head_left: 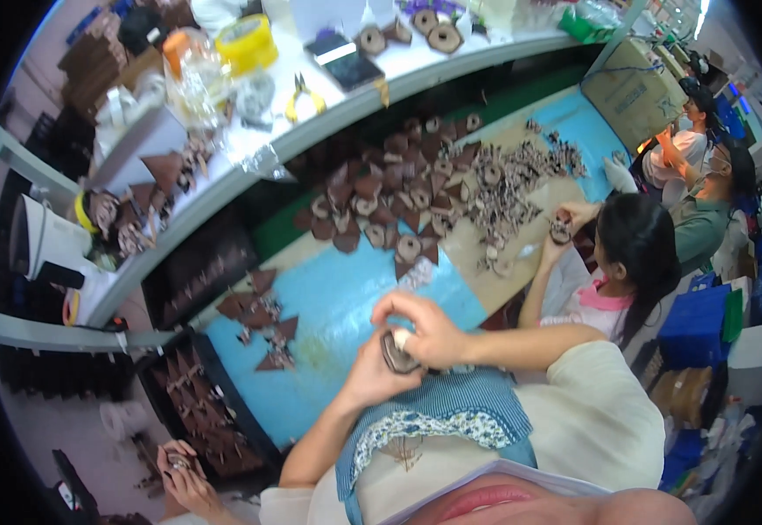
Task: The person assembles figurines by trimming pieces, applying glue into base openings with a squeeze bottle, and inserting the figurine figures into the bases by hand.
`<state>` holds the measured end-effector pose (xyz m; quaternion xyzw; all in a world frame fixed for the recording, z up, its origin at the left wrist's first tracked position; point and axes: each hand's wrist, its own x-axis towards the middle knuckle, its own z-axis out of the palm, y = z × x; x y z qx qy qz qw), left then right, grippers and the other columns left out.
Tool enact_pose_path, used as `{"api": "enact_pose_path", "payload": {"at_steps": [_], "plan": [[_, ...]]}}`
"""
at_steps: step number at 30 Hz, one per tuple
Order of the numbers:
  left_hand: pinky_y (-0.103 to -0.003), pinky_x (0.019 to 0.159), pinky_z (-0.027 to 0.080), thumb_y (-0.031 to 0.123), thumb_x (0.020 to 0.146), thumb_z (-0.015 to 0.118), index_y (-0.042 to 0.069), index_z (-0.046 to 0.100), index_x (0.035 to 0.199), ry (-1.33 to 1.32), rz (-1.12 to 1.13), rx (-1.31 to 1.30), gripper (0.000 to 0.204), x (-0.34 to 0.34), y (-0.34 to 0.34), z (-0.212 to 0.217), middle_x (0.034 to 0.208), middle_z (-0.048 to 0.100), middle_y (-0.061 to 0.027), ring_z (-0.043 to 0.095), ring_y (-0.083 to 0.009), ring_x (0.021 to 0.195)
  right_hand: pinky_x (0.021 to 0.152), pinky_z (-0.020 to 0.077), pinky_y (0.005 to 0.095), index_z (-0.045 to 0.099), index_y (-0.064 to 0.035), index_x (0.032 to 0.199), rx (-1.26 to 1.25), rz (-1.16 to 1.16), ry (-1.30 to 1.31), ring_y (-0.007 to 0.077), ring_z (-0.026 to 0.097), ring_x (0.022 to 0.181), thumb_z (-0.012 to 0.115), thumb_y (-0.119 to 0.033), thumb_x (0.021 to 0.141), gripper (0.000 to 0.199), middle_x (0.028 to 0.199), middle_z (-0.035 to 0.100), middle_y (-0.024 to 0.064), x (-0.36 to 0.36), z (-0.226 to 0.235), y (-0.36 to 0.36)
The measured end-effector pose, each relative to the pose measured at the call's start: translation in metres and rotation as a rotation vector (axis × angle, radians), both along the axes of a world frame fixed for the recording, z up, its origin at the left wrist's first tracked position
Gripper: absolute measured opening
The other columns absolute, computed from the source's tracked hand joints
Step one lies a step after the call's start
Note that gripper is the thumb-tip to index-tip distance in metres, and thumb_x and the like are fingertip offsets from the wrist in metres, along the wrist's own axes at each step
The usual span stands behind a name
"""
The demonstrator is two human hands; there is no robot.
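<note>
My left hand (372, 374) is closed around a small brown hollow piece (399, 357) with a dark edge and a paler inside, held in front of my apron. Above it, my right hand (433, 331) has its fingers bent down to the piece's opening. A small whitish spot (401, 338) shows at those fingertips; whether it is a loose part or a finger covering I cannot tell. On the blue mat (328, 306) beyond my hands lies a brown piece with a round hole (409, 248). Several brown pointed pieces (263, 311) lie to the left.
A large heap of brown pieces (372, 184) and a pile of small pale parts (508, 188) cover the far bench. A black tray (201, 402) of brown pieces stands left. Above runs a shelf with yellow-handled pliers (305, 98). Co-workers sit right; another person's hands (184, 477) work lower left.
</note>
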<state>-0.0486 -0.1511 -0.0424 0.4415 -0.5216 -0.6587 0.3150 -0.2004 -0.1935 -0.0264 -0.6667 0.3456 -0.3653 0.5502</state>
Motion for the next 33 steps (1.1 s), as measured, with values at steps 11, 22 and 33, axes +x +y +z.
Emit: {"api": "enact_pose_path", "payload": {"at_steps": [11, 22, 33], "plan": [[-0.027, 0.079, 0.046, 0.005, 0.063, 0.074, -0.001, 0.046, 0.113, 0.152, -0.251, 0.24, 0.057, -0.005, -0.002, -0.014, 0.101, 0.055, -0.0037, 0.055, -0.0129, 0.093, 0.09, 0.0436, 0.0341, 0.053, 0.0023, 0.1, -0.12, 0.137, -0.022, 0.0235, 0.055, 0.097, 0.047, 0.002, 0.064, 0.036, 0.098, 0.055, 0.0129, -0.017, 0.001, 0.001], [-0.025, 0.075, 0.045, -0.001, 0.064, 0.075, 0.004, 0.046, 0.119, 0.238, 0.011, 0.234, 0.063, -0.006, -0.02, -0.017, 0.096, 0.052, 0.002, 0.053, -0.0079, 0.087, 0.075, 0.0455, 0.0336, 0.056, -0.0008, 0.095, -0.497, 0.119, -0.099, 0.024, 0.055, 0.086, 0.065, -0.014, 0.078, 0.023, 0.094, 0.057, 0.0114, -0.026, 0.012, -0.055], [-0.023, 0.054, 0.036, 0.013, 0.071, 0.074, 0.007, 0.057, 0.075, -0.282, 0.537, 0.315, 0.018, 0.041, -0.038, -0.077, 0.07, 0.054, 0.004, 0.046, -0.0047, 0.061, 0.079, 0.0456, 0.0336, 0.061, -0.0008, 0.094, -0.74, -0.31, 0.225, 0.0256, 0.054, 0.089, 0.061, -0.006, 0.078, 0.016, 0.092, 0.058, 0.0107, -0.022, 0.038, -0.187]]}}
